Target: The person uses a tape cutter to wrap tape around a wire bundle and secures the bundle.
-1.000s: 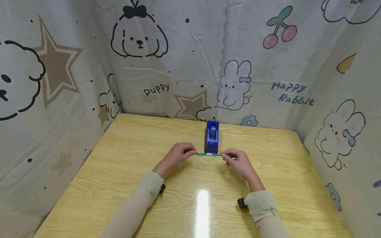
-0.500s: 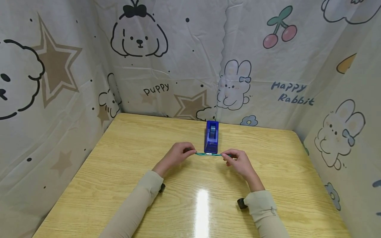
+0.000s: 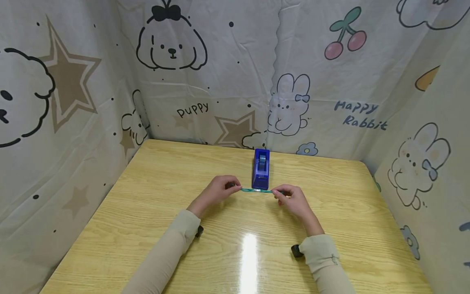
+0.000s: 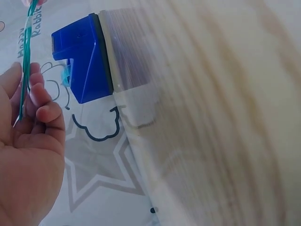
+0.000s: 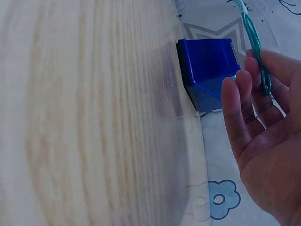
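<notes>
A thin bundle of looped green cord (image 3: 251, 190) is stretched sideways between the two hands, above the table. A whitish, shiny band (image 3: 258, 190), which looks like clear tape, wraps its middle. My left hand (image 3: 219, 190) pinches one end between thumb and fingers. The other end is pinched by my right hand (image 3: 295, 201); in the right wrist view the cord's looped tip (image 5: 266, 88) lies among its fingers. Just behind the cord stands a blue tape dispenser (image 3: 261, 179) with a roll of tape (image 3: 262, 162) in it. Neither hand touches the dispenser.
The wooden table (image 3: 154, 171) carries the dispenser near its back edge. Printed cloth (image 3: 205, 90) hangs behind the table and on both sides. A bright light reflection (image 3: 249, 261) lies on the tabletop toward the front.
Hardly anything differs. The right hand and forearm have shifted very slightly left; both hands keep their pinch on the cord, and the dispenser stays in place.
</notes>
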The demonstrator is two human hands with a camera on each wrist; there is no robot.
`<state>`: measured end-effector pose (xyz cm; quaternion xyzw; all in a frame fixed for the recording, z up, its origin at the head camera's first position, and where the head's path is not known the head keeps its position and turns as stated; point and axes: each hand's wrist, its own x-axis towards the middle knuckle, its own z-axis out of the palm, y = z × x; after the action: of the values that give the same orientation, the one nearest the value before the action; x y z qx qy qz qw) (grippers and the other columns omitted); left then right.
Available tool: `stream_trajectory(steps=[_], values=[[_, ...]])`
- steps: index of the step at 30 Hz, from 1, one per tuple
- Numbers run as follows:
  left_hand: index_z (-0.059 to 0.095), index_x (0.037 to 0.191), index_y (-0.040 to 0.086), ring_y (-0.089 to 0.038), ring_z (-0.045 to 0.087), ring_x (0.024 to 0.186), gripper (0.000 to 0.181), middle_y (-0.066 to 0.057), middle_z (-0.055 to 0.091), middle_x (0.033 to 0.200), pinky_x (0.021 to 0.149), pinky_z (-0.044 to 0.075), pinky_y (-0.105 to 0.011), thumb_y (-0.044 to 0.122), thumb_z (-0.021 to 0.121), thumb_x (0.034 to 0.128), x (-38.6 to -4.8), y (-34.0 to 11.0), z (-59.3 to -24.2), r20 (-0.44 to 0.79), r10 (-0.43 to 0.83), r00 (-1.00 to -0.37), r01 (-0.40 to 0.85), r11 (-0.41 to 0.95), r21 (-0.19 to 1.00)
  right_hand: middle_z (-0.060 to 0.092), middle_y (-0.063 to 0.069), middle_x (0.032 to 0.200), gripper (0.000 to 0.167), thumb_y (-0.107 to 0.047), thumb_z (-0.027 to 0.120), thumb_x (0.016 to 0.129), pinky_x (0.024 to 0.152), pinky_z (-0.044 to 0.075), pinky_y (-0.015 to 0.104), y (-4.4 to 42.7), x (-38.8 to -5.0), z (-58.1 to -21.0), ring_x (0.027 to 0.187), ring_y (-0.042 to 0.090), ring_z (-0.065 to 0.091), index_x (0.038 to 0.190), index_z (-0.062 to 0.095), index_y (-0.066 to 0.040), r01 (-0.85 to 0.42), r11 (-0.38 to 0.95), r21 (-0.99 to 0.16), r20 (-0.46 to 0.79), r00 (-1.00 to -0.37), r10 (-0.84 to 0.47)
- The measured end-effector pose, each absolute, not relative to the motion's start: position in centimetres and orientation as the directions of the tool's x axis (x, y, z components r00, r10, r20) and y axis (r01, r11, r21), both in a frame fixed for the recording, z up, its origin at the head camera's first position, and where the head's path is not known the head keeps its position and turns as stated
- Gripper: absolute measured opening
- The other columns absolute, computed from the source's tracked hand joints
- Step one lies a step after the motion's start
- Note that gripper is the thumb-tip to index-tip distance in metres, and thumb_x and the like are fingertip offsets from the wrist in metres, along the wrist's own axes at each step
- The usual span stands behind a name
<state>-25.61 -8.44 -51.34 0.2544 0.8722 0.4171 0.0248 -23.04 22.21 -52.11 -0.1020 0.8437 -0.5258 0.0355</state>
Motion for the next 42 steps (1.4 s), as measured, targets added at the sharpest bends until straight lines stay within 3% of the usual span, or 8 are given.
stream_trajectory(steps=[10,18,27,42], values=[[0.074,0.101,0.018,-0.012,0.055,0.077,0.009,0.004,0.069,0.092,0.073,0.047,-0.028,0.025,0.068,0.1023,-25.9,-8.7,-51.5,0.098,0.490,-0.866,0.402,0.569,0.717,0.070,0.014,0.093,0.020,-0.017,0.067,0.102,0.065,0.054,0.027,21.9,-23.5,-53.0,0.077,0.025,0.063,0.110,0.076,0.000,-0.077,0.440,-0.895,-0.017,-0.979,-0.205],[0.074,0.100,0.019,-0.011,0.056,0.079,0.009,0.003,0.069,0.090,0.073,0.048,-0.028,0.025,0.068,0.1023,-26.1,-9.0,-51.8,0.024,0.489,-0.872,0.350,0.588,0.729,0.067,0.019,0.086,0.022,-0.018,0.067,0.103,0.054,0.051,0.028,21.7,-23.8,-53.6,0.065,0.020,0.058,0.110,0.075,0.001,-0.031,0.428,-0.903,-0.072,-0.973,-0.221],[0.074,0.098,0.018,-0.012,0.057,0.080,0.009,0.001,0.068,0.090,0.074,0.047,-0.029,0.023,0.067,0.1026,-26.3,-9.1,-52.0,-0.017,0.487,-0.873,0.331,0.619,0.712,0.066,0.011,0.080,0.018,-0.018,0.067,0.102,0.051,0.046,0.027,21.5,-23.9,-53.9,0.056,0.015,0.053,0.110,0.077,-0.005,0.007,0.476,-0.879,-0.119,-0.972,-0.204],[0.075,0.095,0.017,-0.012,0.055,0.078,0.007,0.003,0.068,0.088,0.073,0.046,-0.029,0.020,0.071,0.1003,-26.6,-9.5,-52.6,-0.047,0.480,-0.876,0.316,0.645,0.695,0.066,0.007,0.083,0.019,-0.021,0.069,0.102,0.053,0.046,0.027,21.1,-24.1,-54.1,0.064,0.016,0.055,0.112,0.077,-0.007,0.040,0.515,-0.856,-0.172,-0.962,-0.211]])
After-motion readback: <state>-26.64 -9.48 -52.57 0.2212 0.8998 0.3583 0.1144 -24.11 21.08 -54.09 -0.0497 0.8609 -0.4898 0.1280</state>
